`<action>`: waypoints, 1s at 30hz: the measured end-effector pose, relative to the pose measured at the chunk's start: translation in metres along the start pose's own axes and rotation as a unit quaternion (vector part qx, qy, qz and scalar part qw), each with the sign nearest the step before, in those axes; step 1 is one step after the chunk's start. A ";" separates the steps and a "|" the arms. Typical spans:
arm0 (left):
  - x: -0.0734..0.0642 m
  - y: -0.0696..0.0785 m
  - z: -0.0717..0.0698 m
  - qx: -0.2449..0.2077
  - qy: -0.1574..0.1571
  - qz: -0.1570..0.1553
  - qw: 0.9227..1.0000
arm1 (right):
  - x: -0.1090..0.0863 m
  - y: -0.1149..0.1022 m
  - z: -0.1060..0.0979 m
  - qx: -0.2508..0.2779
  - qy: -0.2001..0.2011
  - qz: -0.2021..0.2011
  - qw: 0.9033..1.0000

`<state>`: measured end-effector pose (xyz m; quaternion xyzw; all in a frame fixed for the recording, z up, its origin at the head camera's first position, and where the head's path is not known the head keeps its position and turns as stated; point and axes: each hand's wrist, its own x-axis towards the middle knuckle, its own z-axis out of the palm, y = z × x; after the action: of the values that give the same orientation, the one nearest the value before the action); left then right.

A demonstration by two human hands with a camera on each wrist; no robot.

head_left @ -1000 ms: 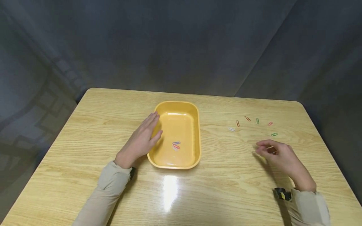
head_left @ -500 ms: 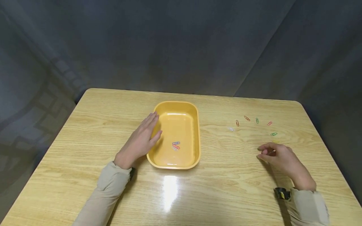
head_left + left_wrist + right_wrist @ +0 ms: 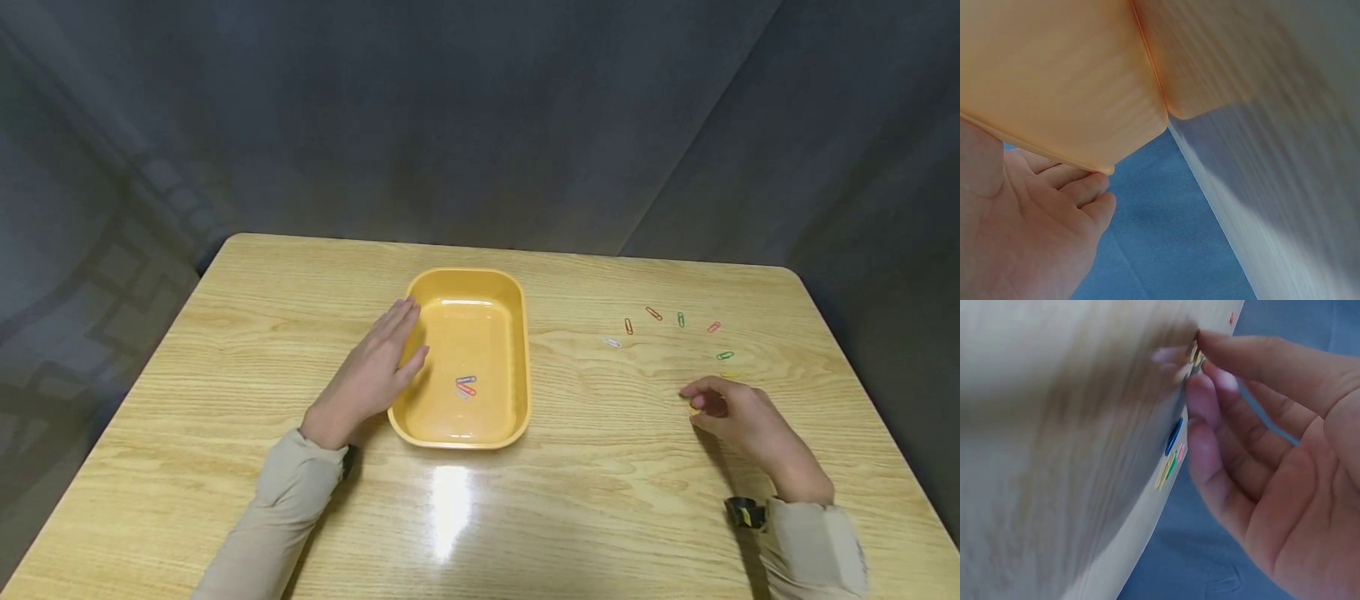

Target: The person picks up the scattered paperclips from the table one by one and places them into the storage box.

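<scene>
My left hand (image 3: pixel 371 375) lies along the left rim of a yellow plastic tray (image 3: pixel 525 367), fingers fairly straight and thumb over the inside. In the left wrist view its fingertips (image 3: pixel 1100 190) touch the rim. A few paper clips (image 3: pixel 466 387) lie on the tray's floor, among them a blue and a red one. Over the right part of the table, my right hand (image 3: pixel 746 421) pinches a yellow paper clip (image 3: pixel 1195 355) between thumb and fingertips, close to the tabletop. Beyond those fingers, the right wrist view has a blue paper clip (image 3: pixel 1174 436), which the hand hides in the head view.
Loose paper clips lie in a curve on the wooden table (image 3: pixel 600 500): white (image 3: pixel 612 342), red (image 3: pixel 628 327), another red (image 3: pixel 654 313), green (image 3: pixel 681 319), pink (image 3: pixel 714 327), another green (image 3: pixel 725 356) and yellow (image 3: pixel 729 375). A dark curtain (image 3: pixel 480 125) hangs behind the table.
My right hand has shifted slightly, and a yellow paper clip now shows between its fingertips. The left hand and the tray have stayed in place.
</scene>
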<state>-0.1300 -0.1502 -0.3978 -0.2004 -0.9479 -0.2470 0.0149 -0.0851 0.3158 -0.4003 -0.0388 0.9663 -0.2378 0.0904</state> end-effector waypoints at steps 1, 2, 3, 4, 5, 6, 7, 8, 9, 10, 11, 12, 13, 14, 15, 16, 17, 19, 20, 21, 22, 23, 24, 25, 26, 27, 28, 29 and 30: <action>0.000 0.000 0.000 0.001 0.000 0.000 1.000 | 0.000 0.000 -0.001 -0.002 -0.003 0.009 1.000; 0.000 0.000 0.000 0.001 0.000 0.000 1.000 | 0.000 0.001 -0.002 -0.005 -0.006 0.018 1.000; 0.000 0.000 0.000 0.001 0.000 -0.001 1.000 | 0.000 0.002 -0.002 -0.008 -0.010 0.027 1.000; 0.000 0.000 0.000 0.001 0.000 -0.001 1.000 | 0.000 0.003 -0.003 -0.010 -0.014 0.034 0.999; 0.000 0.000 0.000 0.002 -0.001 -0.001 1.000 | 0.001 0.003 -0.003 -0.010 -0.017 0.038 0.999; 0.000 0.000 0.000 0.002 -0.001 -0.001 1.000 | 0.001 0.004 -0.003 -0.011 -0.020 0.041 0.999; 0.000 -0.001 0.000 0.002 -0.001 -0.002 1.000 | 0.002 0.003 -0.003 -0.010 -0.024 0.042 0.999; 0.000 -0.001 0.000 0.002 0.000 -0.002 1.000 | 0.002 0.003 -0.003 -0.009 -0.026 0.040 0.999; 0.000 -0.001 0.000 0.002 0.000 -0.002 1.000 | 0.002 0.003 -0.003 -0.008 -0.028 0.039 0.999; 0.000 -0.001 0.000 0.002 0.000 -0.002 1.000 | 0.002 0.003 -0.003 -0.006 -0.030 0.038 0.999; 0.000 -0.001 0.000 0.002 0.000 -0.002 1.000 | 0.003 0.003 -0.003 -0.004 -0.031 0.037 0.999; 0.000 -0.001 0.000 0.002 0.000 -0.002 1.000 | 0.003 0.002 -0.002 -0.002 -0.033 0.037 0.999; 0.000 -0.001 0.001 0.002 0.000 -0.001 1.000 | 0.003 0.002 -0.002 0.001 -0.033 0.036 0.999; 0.000 -0.001 0.001 0.002 0.000 -0.001 1.000 | 0.003 0.002 -0.002 0.002 -0.033 0.036 0.999; 0.000 -0.001 0.000 0.002 0.001 -0.001 1.000 | 0.003 0.002 -0.001 0.004 -0.034 0.037 0.999; 0.000 -0.001 0.000 0.002 0.000 -0.001 1.000 | 0.003 0.002 -0.001 0.004 -0.034 0.037 0.999; 0.000 -0.001 0.000 0.002 0.001 -0.001 1.000 | 0.003 0.002 0.000 0.004 -0.034 0.037 0.999; 0.000 0.000 0.000 0.002 0.000 -0.001 1.000 | 0.002 0.001 0.000 0.003 -0.033 0.038 0.999; 0.000 0.000 0.000 0.002 0.000 -0.002 1.000 | 0.002 0.001 0.000 0.003 -0.034 0.039 0.999; 0.000 0.000 0.000 0.002 0.000 -0.002 1.000 | 0.002 0.001 0.000 0.003 -0.035 0.041 0.999; 0.000 0.000 0.000 0.002 -0.001 -0.003 1.000 | 0.002 0.001 0.000 0.002 -0.035 0.041 0.999; 0.000 0.000 0.000 0.002 -0.001 -0.003 1.000 | 0.002 0.001 0.000 0.001 -0.035 0.043 0.998; 0.000 0.000 0.000 0.002 -0.002 -0.003 1.000 | 0.002 0.001 0.000 -0.002 -0.034 0.043 0.999; 0.000 0.000 0.000 0.001 -0.002 -0.003 1.000 | 0.002 0.001 0.000 -0.005 -0.033 0.043 0.999; 0.000 0.000 0.000 0.000 -0.002 -0.004 1.000 | 0.002 0.001 0.000 -0.007 -0.032 0.042 0.999; 0.000 0.000 0.000 -0.001 -0.003 -0.003 1.000 | 0.001 0.001 0.000 -0.010 -0.031 0.042 0.999; 0.000 0.000 0.000 -0.002 -0.003 -0.003 1.000 | 0.001 0.001 0.000 -0.013 -0.030 0.040 0.999; 0.000 0.000 0.000 -0.002 -0.002 -0.003 1.000 | 0.001 0.001 0.000 -0.014 -0.029 0.041 0.999; 0.000 0.000 0.000 -0.002 -0.002 -0.003 1.000 | 0.001 0.001 0.001 -0.014 -0.027 0.040 0.999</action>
<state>-0.1299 -0.1499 -0.3981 -0.1980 -0.9480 -0.2489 0.0115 -0.0856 0.3159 -0.4012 -0.0077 0.9676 -0.2193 0.1253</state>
